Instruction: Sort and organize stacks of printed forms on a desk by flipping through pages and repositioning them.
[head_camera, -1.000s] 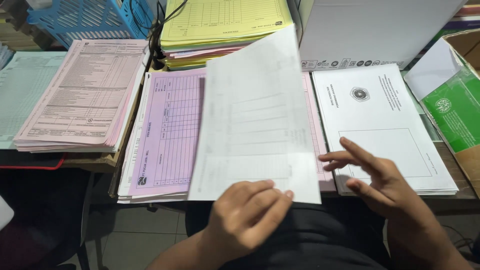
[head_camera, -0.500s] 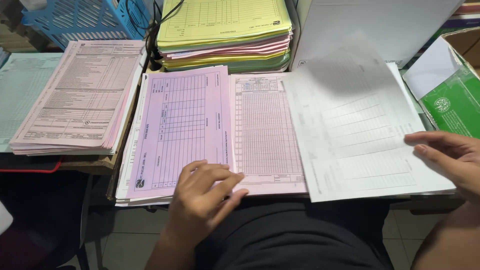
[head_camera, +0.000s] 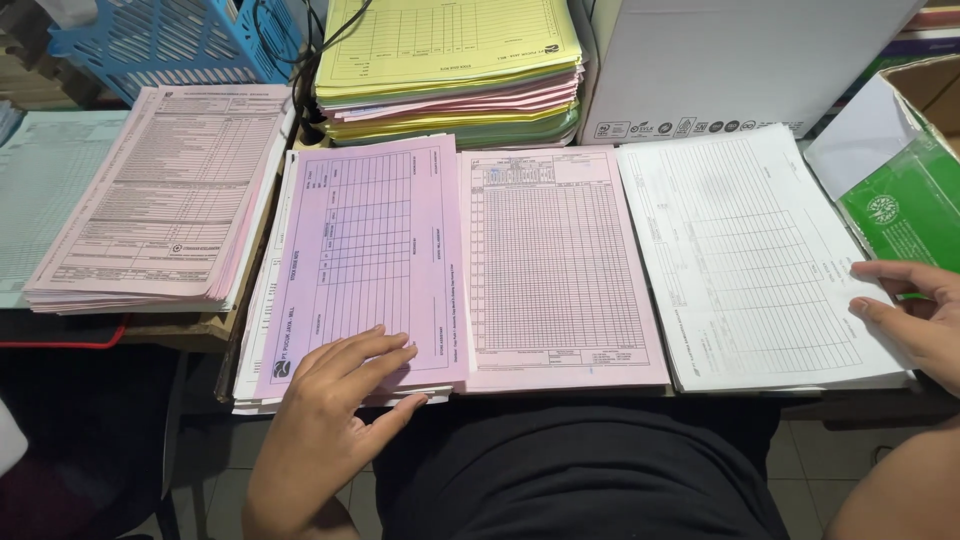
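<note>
Resting flat, the left hand (head_camera: 335, 395) spreads open fingers on the near corner of the purple form stack (head_camera: 365, 265), gripping nothing. The right hand (head_camera: 915, 320) lies loosely open against the right edge of the white form stack (head_camera: 750, 255). Between them sits a pink form stack (head_camera: 555, 265). Behind stand a yellow pile (head_camera: 450, 60), a white box (head_camera: 740, 60) and a blue basket (head_camera: 170, 40).

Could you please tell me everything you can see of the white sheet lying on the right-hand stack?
The white sheet is thin paper printed with a faint grid table. It lies flat, face up, atop the white stack, beside the pink gridded form. The right hand rests its fingertips at its right edge.
</note>
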